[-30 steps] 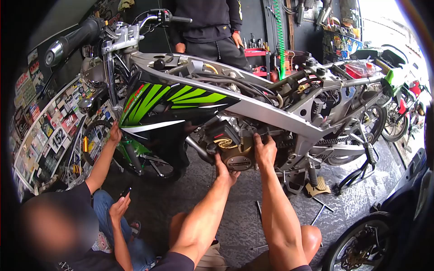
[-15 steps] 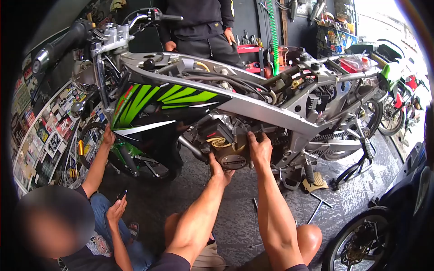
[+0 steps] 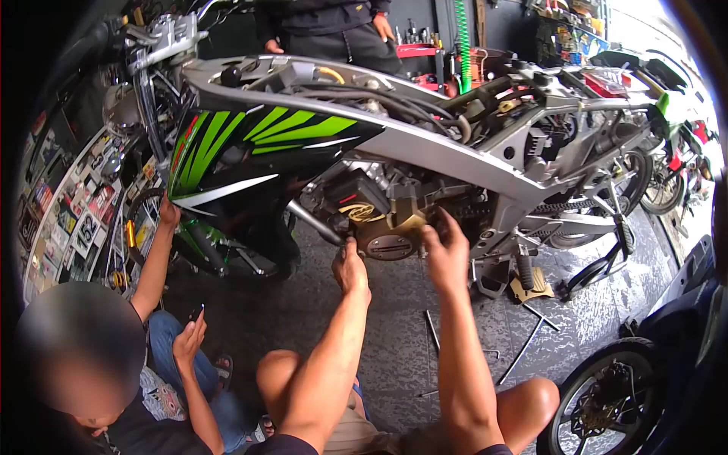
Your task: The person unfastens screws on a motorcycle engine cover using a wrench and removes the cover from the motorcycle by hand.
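At mid-frame, a bronze-gold metal engine cover (image 3: 410, 220), inset with a round, lettered grey disc (image 3: 389, 246), is flanked by the spread right hand (image 3: 447, 249) and curled left hand (image 3: 351, 271), whose grip cannot be told. At upper centre, tools (image 3: 415, 36) are carried by a red metal shelf (image 3: 418, 51).

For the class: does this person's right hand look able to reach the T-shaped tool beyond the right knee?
Probably yes: the T-shaped tool lies uncovered on the floor, and nothing seems to block it. The right hand, beside the engine cover, would need to come down.
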`<state>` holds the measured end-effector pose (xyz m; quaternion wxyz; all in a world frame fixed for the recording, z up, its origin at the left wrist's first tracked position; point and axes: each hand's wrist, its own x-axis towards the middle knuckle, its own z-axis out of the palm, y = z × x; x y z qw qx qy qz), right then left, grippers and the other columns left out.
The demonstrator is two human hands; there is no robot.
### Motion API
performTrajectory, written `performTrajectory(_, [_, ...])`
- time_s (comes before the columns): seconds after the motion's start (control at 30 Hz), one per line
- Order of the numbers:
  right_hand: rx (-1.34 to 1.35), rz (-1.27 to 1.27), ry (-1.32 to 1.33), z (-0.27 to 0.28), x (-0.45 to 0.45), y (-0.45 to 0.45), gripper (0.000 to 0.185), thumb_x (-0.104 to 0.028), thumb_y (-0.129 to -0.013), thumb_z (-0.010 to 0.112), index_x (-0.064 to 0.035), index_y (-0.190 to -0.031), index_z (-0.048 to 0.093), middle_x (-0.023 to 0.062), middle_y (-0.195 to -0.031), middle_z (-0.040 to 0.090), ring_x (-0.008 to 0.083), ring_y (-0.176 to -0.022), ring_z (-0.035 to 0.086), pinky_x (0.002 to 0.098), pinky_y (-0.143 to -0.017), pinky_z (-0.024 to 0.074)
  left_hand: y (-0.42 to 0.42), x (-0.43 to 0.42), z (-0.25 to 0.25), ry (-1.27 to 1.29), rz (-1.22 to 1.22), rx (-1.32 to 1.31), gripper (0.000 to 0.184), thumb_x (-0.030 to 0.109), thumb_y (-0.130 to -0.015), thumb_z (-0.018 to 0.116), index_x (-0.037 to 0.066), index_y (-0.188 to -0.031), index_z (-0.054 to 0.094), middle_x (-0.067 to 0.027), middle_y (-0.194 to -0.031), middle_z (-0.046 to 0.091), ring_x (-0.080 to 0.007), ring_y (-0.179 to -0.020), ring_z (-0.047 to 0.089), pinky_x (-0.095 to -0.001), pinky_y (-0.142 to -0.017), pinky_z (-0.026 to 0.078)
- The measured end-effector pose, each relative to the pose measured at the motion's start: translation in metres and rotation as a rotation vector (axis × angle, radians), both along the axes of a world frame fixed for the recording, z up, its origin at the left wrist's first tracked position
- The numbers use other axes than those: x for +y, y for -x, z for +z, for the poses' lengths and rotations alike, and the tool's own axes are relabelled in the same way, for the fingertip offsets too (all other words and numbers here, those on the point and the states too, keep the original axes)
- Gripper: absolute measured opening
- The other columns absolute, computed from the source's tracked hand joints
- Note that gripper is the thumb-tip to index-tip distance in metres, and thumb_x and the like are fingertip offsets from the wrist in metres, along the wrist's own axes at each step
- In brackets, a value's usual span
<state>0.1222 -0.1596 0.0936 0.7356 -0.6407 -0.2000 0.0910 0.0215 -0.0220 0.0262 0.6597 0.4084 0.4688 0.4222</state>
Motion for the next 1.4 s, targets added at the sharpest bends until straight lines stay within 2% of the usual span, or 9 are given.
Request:
performTrajectory(0.07, [0.056,0.051,-0.056,-0.014,-0.024,-0.003,0.038,-0.018,-0.09,0.063,0.0058,-0.12,0.057,0.0116,-0.093,0.068,0.016,-0.079,0.061,0.0286,-0.073,0.0491,0.016,-0.009,0.0,-0.192,0.043,-0.136,0.025,0.028,-0.094,0.059,0.005,-0.085,0.061,-0.0003,-0.067,0.055,-0.0098,-0.053,0.047,-0.0267,-0.051,0.039])
performTrajectory(0.17, [-0.141,0.006,0.246,-0.035,-0.053,-0.017,0.029,-0.02,-0.09,0.063,0.005,-0.105,0.064,0.0037,-0.085,0.065,0.0077,-0.071,0.054,0.0223,-0.064,0.0434,0.035,-0.013,-0.018,-0.189,0.031,0.067,0.025,0.026,-0.094,0.059,0.005,-0.081,0.061,0.0012,-0.065,0.053,-0.0082,-0.055,0.045,-0.026,-0.051,0.037])
performTrajectory(0.23, [0.066,0.029,0.057,-0.027,-0.067,-0.013,0.024,-0.015,-0.091,0.061,0.0066,-0.1,0.065,0.0062,-0.085,0.067,0.011,-0.077,0.058,0.0249,-0.07,0.0464,0.032,-0.014,-0.019,-0.122,0.083,0.083,0.024,0.024,-0.093,0.061,0.005,-0.079,0.061,0.0019,-0.068,0.055,-0.0076,-0.056,0.044,-0.0248,-0.052,0.037])
performTrajectory(0.37, [0.006,-0.099,0.112,-0.041,-0.084,-0.016,0.026,-0.019,-0.092,0.063,0.0061,-0.096,0.065,0.0016,-0.08,0.063,0.0062,-0.073,0.053,0.0204,-0.064,0.042,0.02,-0.016,-0.019,-0.127,0.148,-0.258,0.015,0.018,-0.092,0.063,0.004,-0.087,0.063,-0.0015,-0.073,0.06,-0.0074,-0.061,0.053,-0.0214,-0.053,0.041])
performTrajectory(0.57, [-0.058,-0.123,0.159,-0.01,-0.077,-0.009,0.033,-0.031,-0.095,0.061,-0.0025,-0.079,0.061,-0.0022,-0.071,0.056,0.0046,-0.061,0.045,0.0223,-0.055,0.0356,0.013,-0.005,-0.01,-0.154,0.059,-0.332,0.021,0.023,-0.092,0.062,0.003,-0.088,0.067,-0.0009,-0.073,0.062,-0.0075,-0.064,0.054,-0.0233,-0.058,0.042])
performTrajectory(0.9, [-0.377,0.066,0.487,0.047,-0.054,0.001,0.026,-0.024,-0.093,0.061,0.0018,-0.089,0.062,-0.0036,-0.069,0.053,0.005,-0.062,0.042,0.0239,-0.057,0.0343,0.004,0.015,-0.022,-0.064,0.017,-0.38,0.022,0.022,-0.093,0.06,0.003,-0.104,0.065,-0.0032,-0.09,0.065,-0.0122,-0.081,0.061,-0.027,-0.07,0.047])
performTrajectory(1.1, [-0.432,0.078,0.734,0.056,-0.075,-0.003,0.028,-0.027,-0.092,0.06,0.0006,-0.097,0.065,0.003,-0.083,0.062,0.0101,-0.073,0.055,0.0259,-0.067,0.0453,-0.006,0.015,-0.049,-0.021,-0.012,-0.426,0.016,0.011,-0.089,0.058,0.004,-0.101,0.066,-0.0028,-0.089,0.066,-0.0118,-0.08,0.061,-0.0249,-0.068,0.047])
performTrajectory(1.3, [-0.048,-0.023,0.36,0.044,-0.044,0.0,0.029,-0.024,-0.092,0.062,0.0005,-0.107,0.065,0.0032,-0.089,0.064,0.0111,-0.075,0.057,0.0259,-0.072,0.048,-0.005,0.015,-0.033,-0.155,-0.001,-0.42,0.023,0.018,-0.093,0.055,-0.001,-0.1,0.065,-0.0065,-0.092,0.066,-0.0154,-0.087,0.059,-0.0291,-0.077,0.045])
performTrajectory(1.4, [-0.111,-0.001,0.287,0.04,-0.021,-0.003,0.029,-0.023,-0.093,0.061,-0.001,-0.112,0.063,0.0028,-0.093,0.063,0.0104,-0.08,0.057,0.0247,-0.072,0.0479,0.002,0.014,-0.01,-0.419,0.003,-0.135,0.037,0.034,-0.096,0.048,-0.001,-0.096,0.061,-0.0186,-0.083,0.063,-0.0314,-0.08,0.061,-0.0416,-0.071,0.044])
